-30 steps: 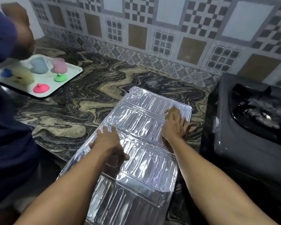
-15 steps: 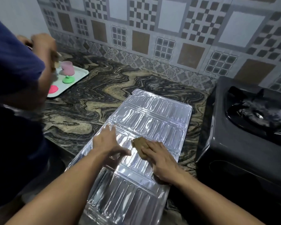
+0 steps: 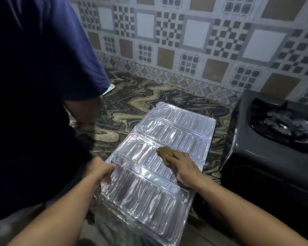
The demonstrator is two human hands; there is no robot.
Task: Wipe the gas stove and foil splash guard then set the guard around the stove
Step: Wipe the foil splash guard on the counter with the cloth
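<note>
Foil splash guard [image 3: 160, 157] is lying flat and unfolded on the marbled surface [image 3: 132, 110], just left of the black gas stove [image 3: 267, 144], with its near end hanging out past the edge toward the camera. Right hand [image 3: 183, 166] is pressing a brownish cloth [image 3: 164, 152] down on the middle panel, fingers laid mostly flat over it. Left hand [image 3: 102, 168] sits at the left edge of the guard with fingers curled; looks like it's pinching the rim to hold it steady, but it's blurry, so I can't tell for sure.

My take for doing this bit well: foil this thin dents easily, so light pressure, stroke along the embossed ribs, and keep that left edge pinned so the sheet doesn't slide off. The fold creases probably trap grease, worth an extra pass.

Compared with half a second back: the cloth sits about mid-panel as before, but the left hand has shifted from on top of the foil out to its left edge. The person in the dark blue shirt [image 3: 34, 86] now fills the left side and hides nearly all of the tray.
</note>
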